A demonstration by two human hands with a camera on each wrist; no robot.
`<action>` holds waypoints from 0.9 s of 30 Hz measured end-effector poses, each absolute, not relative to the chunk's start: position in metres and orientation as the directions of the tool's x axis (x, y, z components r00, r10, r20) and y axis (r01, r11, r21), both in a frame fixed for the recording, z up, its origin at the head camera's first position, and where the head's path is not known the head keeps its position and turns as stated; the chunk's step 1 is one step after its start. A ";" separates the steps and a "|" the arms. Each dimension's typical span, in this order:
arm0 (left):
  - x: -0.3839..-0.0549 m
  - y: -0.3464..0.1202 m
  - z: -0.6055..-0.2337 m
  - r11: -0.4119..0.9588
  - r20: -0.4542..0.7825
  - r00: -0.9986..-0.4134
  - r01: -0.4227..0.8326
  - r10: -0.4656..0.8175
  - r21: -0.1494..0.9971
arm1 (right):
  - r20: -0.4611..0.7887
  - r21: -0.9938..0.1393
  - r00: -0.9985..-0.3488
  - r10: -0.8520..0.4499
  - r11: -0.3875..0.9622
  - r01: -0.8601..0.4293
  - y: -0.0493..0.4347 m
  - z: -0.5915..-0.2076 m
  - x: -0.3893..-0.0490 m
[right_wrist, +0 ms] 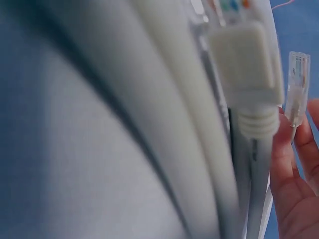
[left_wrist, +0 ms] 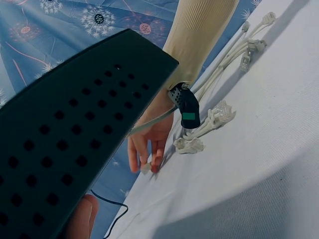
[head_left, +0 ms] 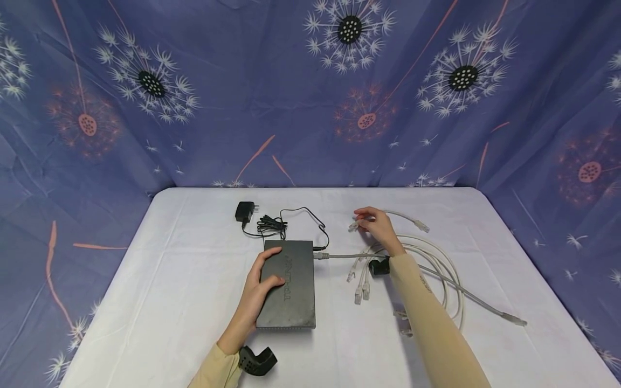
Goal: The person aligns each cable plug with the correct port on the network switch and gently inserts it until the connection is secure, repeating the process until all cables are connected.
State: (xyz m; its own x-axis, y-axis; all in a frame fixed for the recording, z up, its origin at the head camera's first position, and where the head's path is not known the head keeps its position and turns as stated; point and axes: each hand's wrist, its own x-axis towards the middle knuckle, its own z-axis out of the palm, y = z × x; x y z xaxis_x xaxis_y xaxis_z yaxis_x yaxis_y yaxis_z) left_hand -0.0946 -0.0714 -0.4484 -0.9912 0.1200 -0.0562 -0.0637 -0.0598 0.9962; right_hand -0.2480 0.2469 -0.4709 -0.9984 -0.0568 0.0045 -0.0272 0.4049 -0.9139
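My left hand [head_left: 252, 296] grips the left side of a black TP-LINK network switch [head_left: 298, 291], thumb on its top. In the left wrist view, the switch's perforated side [left_wrist: 75, 129] fills much of the frame. A grey network cable [head_left: 349, 256] runs rightward from the switch's right side, under my right forearm. Beyond that cable, my right hand [head_left: 380, 229] pinches a short network cable near its clear plug [head_left: 353, 227]. The right wrist view shows this plug [right_wrist: 298, 82] pointing up between fingertips.
Coiled whitish network cables [head_left: 451, 269] lie under and beside my right forearm, with several loose plugs [head_left: 361, 293] to its left. A black power adapter [head_left: 245, 210] and bundled cord [head_left: 271, 225] lie behind the switch. A patterned curtain [head_left: 291, 108] hangs behind the white table [head_left: 170, 302].
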 end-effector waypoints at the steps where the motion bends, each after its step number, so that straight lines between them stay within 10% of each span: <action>1: -0.095 -0.071 -0.449 -0.060 -0.058 -0.991 -0.065 0.121 0.996 | 0.005 -0.916 -0.998 -0.055 0.400 -0.026 0.247 -0.471 -0.247; 27: -0.092 -0.070 -0.451 -0.050 -0.060 -0.992 -0.066 0.113 0.997 | 0.024 -0.902 -0.998 -0.060 0.428 -0.047 0.254 -0.467 -0.230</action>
State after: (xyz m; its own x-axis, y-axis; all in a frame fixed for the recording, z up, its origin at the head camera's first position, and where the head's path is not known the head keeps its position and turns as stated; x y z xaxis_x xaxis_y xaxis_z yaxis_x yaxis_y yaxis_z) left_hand -0.0918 -0.0696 -0.4509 -0.9918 0.1127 -0.0603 -0.0662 -0.0495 0.9966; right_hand -0.2300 0.2536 -0.4672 -0.9979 -0.0601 0.0238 -0.0473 0.4282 -0.9024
